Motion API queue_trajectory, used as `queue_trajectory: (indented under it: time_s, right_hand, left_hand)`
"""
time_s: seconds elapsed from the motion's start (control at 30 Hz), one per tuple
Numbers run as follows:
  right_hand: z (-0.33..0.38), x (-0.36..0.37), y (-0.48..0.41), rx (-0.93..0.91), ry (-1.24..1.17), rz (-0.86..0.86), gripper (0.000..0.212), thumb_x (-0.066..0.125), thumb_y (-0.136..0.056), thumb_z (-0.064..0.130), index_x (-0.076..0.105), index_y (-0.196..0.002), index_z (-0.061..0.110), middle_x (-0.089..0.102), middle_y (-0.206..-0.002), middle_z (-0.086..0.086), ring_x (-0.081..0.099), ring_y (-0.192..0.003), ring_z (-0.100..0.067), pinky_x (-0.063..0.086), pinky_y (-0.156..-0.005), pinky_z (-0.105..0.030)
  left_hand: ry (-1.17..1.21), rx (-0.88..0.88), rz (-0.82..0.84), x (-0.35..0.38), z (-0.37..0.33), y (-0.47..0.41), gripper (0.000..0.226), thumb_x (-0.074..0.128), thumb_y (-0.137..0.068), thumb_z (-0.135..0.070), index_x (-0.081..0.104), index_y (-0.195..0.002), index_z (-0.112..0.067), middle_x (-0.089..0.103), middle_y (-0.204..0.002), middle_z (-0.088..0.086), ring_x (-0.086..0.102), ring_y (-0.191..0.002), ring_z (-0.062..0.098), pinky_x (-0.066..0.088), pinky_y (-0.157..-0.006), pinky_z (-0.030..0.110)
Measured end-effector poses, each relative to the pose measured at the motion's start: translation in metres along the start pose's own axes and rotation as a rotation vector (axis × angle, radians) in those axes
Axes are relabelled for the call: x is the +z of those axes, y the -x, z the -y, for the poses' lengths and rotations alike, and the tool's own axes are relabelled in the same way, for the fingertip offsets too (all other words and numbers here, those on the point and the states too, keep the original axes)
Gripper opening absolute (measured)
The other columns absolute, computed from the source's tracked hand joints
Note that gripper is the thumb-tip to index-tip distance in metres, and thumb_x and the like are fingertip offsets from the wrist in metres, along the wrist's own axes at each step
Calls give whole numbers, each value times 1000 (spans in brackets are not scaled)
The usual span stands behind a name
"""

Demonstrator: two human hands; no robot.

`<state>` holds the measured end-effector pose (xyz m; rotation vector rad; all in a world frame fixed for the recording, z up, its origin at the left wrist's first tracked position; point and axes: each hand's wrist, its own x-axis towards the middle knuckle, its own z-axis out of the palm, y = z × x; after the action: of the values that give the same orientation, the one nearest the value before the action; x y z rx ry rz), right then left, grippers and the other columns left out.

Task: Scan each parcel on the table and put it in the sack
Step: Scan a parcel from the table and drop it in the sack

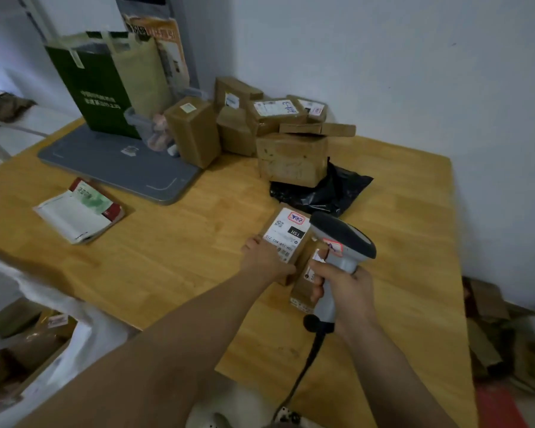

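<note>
My left hand (264,259) grips a small brown parcel (286,234) with a white label, near the middle of the wooden table (179,257). My right hand (343,291) holds a grey barcode scanner (342,239) by its handle, head tilted over the parcel. A second small parcel (305,287) lies right beside it, partly behind my right fingers. At the back stands a pile of several brown parcels (272,125). The white sack (44,350) hangs open at the lower left with parcels inside.
A black plastic bag (325,189) lies under the nearest stacked box. A grey tray (118,165) holds a green paper bag (96,84) at the back left. A booklet (81,211) lies on the left. The scanner's cable (303,366) runs off the front edge. Cardboard scraps (501,335) litter the floor on the right.
</note>
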<state>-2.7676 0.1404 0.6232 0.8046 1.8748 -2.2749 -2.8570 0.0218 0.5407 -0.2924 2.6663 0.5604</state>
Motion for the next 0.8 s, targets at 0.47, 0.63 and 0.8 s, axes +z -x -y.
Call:
queue_trajectory:
  time_s: [0.47, 0.63, 0.8]
  right_hand:
    - [-2, 75, 17, -143, 555, 543, 25, 69, -79, 4, 52, -60, 6, 49, -45, -3, 44, -39, -14, 39, -45, -26]
    - [-6, 97, 37, -367, 719, 671, 19, 69, -77, 9, 53, -66, 10, 53, -52, -1, 49, -43, -6, 44, -46, -20]
    - [-10, 112, 48, -492, 767, 719, 19, 69, -76, 13, 57, -78, -1, 62, -67, -20, 53, -56, -20, 52, -59, -44]
  left_hand:
    - [-507, 254, -77, -211, 129, 43, 117, 82, -69, -42, 9, -153, -6, 18, -153, 14, 26, -139, 28, 30, -114, 38]
    - [-603, 198, -60, -245, 166, 72, 121, 86, -68, -29, 4, -154, -12, 11, -157, 8, 25, -141, 25, 33, -111, 35]
    - [-615, 168, -106, -252, 198, 85, 121, 88, -63, -26, 9, -155, -22, 18, -157, 6, 36, -137, 26, 41, -106, 45]
